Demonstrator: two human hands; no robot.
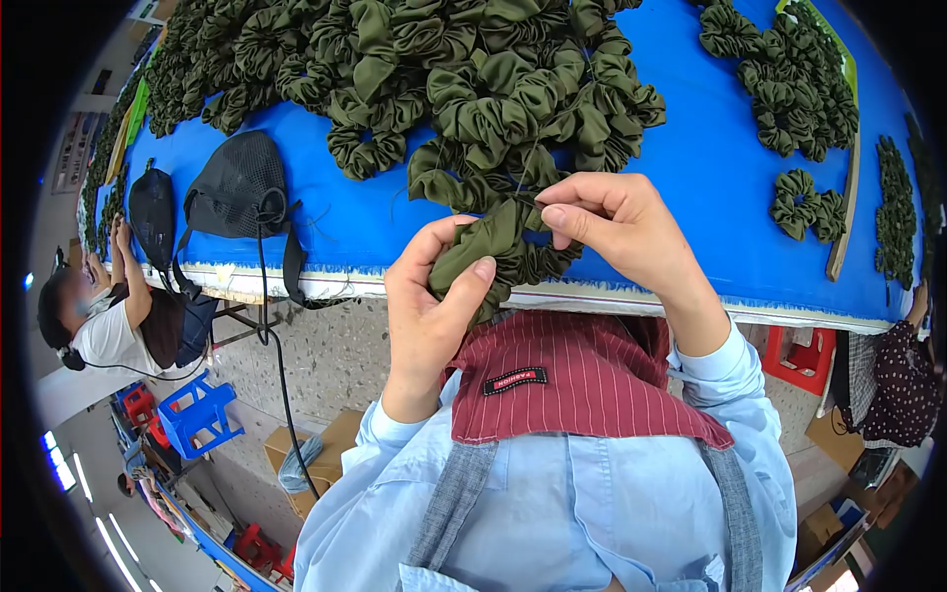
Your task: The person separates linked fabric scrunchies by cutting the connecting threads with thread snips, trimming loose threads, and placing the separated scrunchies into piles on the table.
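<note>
My left hand [426, 306] is closed around a dark olive green scrunchie [483, 247], its thumb lying across the gathered fabric. My right hand [617, 225] pinches at the scrunchie's upper right side, thumb against forefinger. A thin dark thread [523, 170] runs by those fingertips and seems to be caught in them. Both hands are over the front edge of the blue table. Just beyond them, a big heap of matching scrunchies [493, 94] comes close to the held one.
More scrunchies [794, 89] lie at the right by a wooden strip [844, 222]. On the blue table [691, 217], a black mesh bag [237, 183] with a cord stands at left. Another person [123, 321] sits at left. A blue stool [200, 414] is on the floor.
</note>
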